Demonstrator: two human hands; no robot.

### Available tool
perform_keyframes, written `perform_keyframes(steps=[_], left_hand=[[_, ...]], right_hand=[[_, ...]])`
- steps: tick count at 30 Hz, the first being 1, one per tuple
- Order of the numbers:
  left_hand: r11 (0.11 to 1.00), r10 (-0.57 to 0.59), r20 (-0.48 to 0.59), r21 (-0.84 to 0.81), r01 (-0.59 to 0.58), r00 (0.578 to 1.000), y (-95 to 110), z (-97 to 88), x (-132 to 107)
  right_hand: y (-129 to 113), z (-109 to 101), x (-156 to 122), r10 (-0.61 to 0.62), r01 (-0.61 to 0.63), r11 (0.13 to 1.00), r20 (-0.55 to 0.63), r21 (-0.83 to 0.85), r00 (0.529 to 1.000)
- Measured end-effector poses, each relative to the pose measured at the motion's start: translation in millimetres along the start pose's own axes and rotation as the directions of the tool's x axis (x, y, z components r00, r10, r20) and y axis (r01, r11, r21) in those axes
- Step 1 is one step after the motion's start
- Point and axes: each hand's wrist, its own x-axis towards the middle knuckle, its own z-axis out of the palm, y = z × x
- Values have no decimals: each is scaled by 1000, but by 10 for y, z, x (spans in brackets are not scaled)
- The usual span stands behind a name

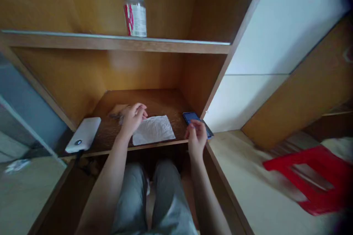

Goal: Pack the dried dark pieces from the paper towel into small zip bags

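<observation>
R hand (196, 138) sits right on the phone (190, 118), fingers (199, 129) curled down over it, can't tell if gripping or just touching. Phone's lying flat-ish on the bench (154, 101), just under those fingers, blue screen up, long axis running far-left to near-right. Looks thin, stiff, prob. slick and fragile, so best taken by the long edges, not the glass.

L hand (134, 119) is over the near-left part of the tissue (156, 130), fingers loosely bunched, tips close together, no clear pinch, can't tell if anything's in there. Tissue's just right of those fingers, flat, soft, v. light, long side roughly across the bench; edge or corner pinch wd suit it.

Brown scrap (117, 110) just past L fingers, too unclear to name. White power bank (83, 134) w/ dark cable out left of them. Bottle (134, 11) with white cap up on the shelf (110, 44), well above both hands. Red stool (309, 178), blurred, far right of R fingers.
</observation>
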Motion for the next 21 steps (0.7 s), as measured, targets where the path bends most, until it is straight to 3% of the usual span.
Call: perform_keyframes(steps=[2,4,8,11,16,18,21], left_hand=[[997,10,-181,-78,-25,983,-137,-76,-63],[989,-23,-251,-146,-14,968,-278,-143,-116],[980,-98,-355,-196,29,930,-521,-219,-173],[981,-117,-396,-187,45,911,-611,-228,-189],[988,-133,-245,-114,108,960,-647,-193,-215],[994,-103,-227,-56,93,968,-660,-180,-221],[997,24,-310,78,0,951,-658,-194,-204]], right_hand=[[99,384,119,56,-57,998,172,2,983],[223,719,218,82,-81,997,320,-16,944],[532,1134,295,100,-76,994,368,-78,924],[724,1251,265,148,-108,985,347,-134,926],[892,1317,201,190,-119,966,322,-228,928],[930,1335,193,197,-108,955,319,-278,927],[962,1356,187,218,-110,939,315,-327,924]])
